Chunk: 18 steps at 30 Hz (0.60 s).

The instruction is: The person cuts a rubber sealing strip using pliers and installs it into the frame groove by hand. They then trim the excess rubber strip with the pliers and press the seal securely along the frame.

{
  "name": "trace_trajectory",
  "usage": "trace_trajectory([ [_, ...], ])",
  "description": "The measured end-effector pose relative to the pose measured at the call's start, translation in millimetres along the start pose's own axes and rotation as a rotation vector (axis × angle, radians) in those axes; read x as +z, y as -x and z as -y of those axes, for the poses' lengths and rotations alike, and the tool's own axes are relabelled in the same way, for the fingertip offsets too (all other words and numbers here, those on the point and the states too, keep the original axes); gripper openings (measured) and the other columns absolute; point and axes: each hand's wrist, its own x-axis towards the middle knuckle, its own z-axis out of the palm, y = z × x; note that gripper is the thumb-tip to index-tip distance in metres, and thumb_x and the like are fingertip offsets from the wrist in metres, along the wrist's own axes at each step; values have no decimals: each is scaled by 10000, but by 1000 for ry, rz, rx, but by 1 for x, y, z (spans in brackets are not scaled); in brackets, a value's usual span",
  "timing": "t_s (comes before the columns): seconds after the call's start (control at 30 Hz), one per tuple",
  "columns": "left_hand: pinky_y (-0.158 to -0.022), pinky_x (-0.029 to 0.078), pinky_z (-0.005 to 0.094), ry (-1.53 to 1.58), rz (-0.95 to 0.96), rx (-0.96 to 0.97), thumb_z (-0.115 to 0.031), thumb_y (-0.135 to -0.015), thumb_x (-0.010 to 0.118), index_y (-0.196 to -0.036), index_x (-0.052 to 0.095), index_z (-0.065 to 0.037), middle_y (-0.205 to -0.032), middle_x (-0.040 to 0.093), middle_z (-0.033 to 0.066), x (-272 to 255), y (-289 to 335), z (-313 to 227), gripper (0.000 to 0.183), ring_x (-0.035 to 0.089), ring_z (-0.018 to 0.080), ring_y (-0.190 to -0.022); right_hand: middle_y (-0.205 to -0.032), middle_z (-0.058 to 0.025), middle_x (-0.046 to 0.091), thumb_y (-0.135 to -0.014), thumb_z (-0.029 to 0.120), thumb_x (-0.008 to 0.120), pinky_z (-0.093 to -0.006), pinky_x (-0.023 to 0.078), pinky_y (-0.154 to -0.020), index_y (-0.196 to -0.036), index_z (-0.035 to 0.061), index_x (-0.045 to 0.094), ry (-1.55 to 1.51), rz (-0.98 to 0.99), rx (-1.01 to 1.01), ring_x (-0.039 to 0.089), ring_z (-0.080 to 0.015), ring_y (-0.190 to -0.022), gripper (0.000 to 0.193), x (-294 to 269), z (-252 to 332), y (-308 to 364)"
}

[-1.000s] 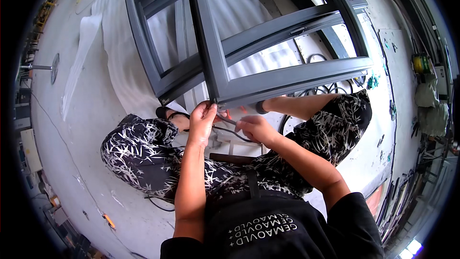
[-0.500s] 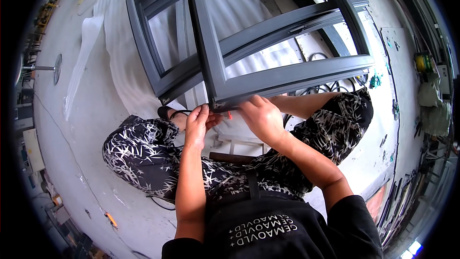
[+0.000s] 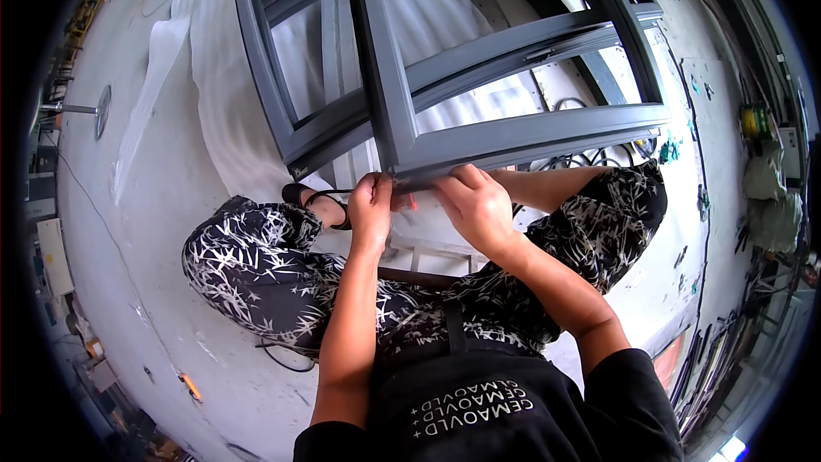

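Observation:
A dark grey window frame (image 3: 530, 130) stands tilted in front of me, its near left corner pointing toward my lap. My left hand (image 3: 370, 210) pinches that corner, the thumb on top and the other fingers mostly hidden. Along the underside of the near rail, my right hand (image 3: 481, 212) is curled with its fingertips against the edge. A small red piece (image 3: 412, 201) shows below the rail between my hands; its kind is unclear. Behind and left of this frame is a second grey frame (image 3: 261, 68), which partly overlaps it.
White wrinkled sheeting (image 3: 214, 94) covers the floor at the left and under the frames. Black cables (image 3: 590, 158) lie coiled at the right. An orange-handled tool (image 3: 191, 387) rests on the floor at lower left. Long profiles (image 3: 714, 376) are stacked along the right side.
My left hand has shifted up and right, closing more tightly at the frame's corner. The frames appear slightly farther right in view. My right hand has barely moved along the rail.

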Motion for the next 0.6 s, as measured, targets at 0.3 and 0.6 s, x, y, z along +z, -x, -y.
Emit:
trace_trajectory([
  [0.3, -536, 476, 244, -2, 35, -91, -261, -995, 553, -1010, 585, 25, -772, 651, 58, -6, -18, -5, 288, 618, 121, -606, -817, -10, 507, -736, 141, 674, -307, 510, -555, -867, 126, 633, 179, 58, -259, 582, -177, -720, 138, -5, -11, -15],
  [0.6, -628, 518, 264, 104, 53, -222, -277, -964, 607, -1054, 600, -8, -893, 681, 69, -11, -1, -12, 284, 659, 147, -714, -807, 1, 535, -761, 208, 716, -294, 519, -562, -832, 158, 659, 248, 108, -218, 604, -170, -702, 105, 1, -22, 1],
])
